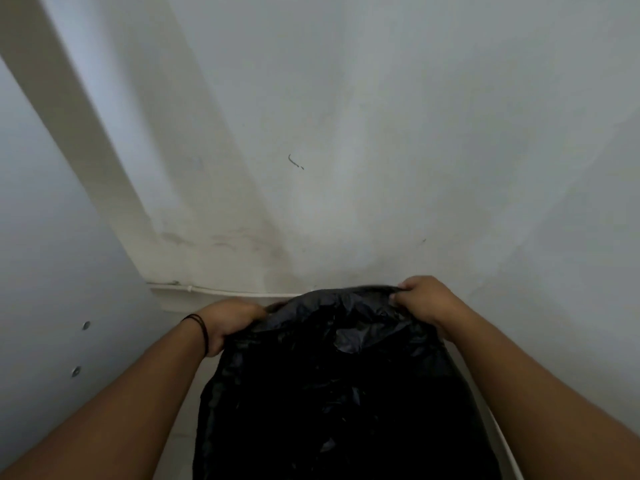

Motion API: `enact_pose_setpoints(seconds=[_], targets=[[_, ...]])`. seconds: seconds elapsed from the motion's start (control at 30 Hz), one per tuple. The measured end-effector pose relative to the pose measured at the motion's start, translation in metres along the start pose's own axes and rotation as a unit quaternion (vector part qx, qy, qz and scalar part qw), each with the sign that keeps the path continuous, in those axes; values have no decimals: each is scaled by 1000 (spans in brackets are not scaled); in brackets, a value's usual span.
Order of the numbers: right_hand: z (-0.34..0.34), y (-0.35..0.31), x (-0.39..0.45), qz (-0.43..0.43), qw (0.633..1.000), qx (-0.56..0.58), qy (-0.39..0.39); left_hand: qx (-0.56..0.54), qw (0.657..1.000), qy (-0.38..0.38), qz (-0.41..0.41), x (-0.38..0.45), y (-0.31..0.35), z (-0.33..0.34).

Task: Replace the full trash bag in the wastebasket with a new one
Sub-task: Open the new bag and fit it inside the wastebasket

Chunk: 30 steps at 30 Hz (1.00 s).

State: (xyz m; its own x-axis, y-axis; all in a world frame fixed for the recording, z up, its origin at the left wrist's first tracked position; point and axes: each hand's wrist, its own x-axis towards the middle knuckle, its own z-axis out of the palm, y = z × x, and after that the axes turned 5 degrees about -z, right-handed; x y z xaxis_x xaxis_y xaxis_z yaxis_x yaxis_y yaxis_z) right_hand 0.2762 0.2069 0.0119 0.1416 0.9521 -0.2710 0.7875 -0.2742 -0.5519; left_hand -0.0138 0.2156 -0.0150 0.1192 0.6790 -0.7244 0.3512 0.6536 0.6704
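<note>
A black plastic trash bag (pixel 332 382) fills the lower middle of the head view, crinkled and hanging down out of frame. My left hand (pixel 232 320) grips the bag's top edge on the left; a dark band circles that wrist. My right hand (pixel 426 299) pinches the top edge on the right, slightly higher. The edge is stretched between both hands. The wastebasket is hidden behind or under the bag; I cannot tell where it stands.
A white wall (pixel 346 133) rises straight ahead, with a thin cable (pixel 242 291) running along its base. A pale panel with two screw heads (pixel 80 348) closes off the left side. A strip of light floor (pixel 183 441) shows at lower left.
</note>
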Motion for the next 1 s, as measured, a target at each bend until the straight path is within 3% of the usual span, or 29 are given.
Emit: enact_pose_setpoints(seconds=[0.1, 0.2, 0.3, 0.37, 0.43, 0.57, 0.7, 0.77, 0.83, 1.0], targets=[[-5, -9, -5, -46, 974, 210, 76, -85, 990, 37, 103, -7, 14, -3], [-22, -12, -23, -75, 931, 357, 23, -149, 976, -32, 156, -26, 20, -14], [-40, -8, -41, -99, 974, 187, -87, -98, 976, -71, 183, -43, 19, -21], [-44, -5, -44, -75, 992, 46, -92, -35, 982, -34, 180, -44, 16, -20], [-42, -4, -44, -62, 996, -11, -64, 33, 982, 9, 184, -42, 12, -14], [-31, 2, -44, -69, 993, 37, -90, 74, 980, 7, 185, -38, 8, -11], [-9, 8, -26, -115, 993, 5, 29, 197, 949, 119, 216, -25, 10, -7], [4, 10, -18, -120, 989, -24, 79, 201, 938, 150, 238, -19, 12, 0], [12, 13, -11, -105, 988, -16, 113, 168, 948, 131, 238, -13, 12, 3], [22, 16, 3, -80, 991, -27, 100, 173, 944, 156, 232, 5, 13, 3]])
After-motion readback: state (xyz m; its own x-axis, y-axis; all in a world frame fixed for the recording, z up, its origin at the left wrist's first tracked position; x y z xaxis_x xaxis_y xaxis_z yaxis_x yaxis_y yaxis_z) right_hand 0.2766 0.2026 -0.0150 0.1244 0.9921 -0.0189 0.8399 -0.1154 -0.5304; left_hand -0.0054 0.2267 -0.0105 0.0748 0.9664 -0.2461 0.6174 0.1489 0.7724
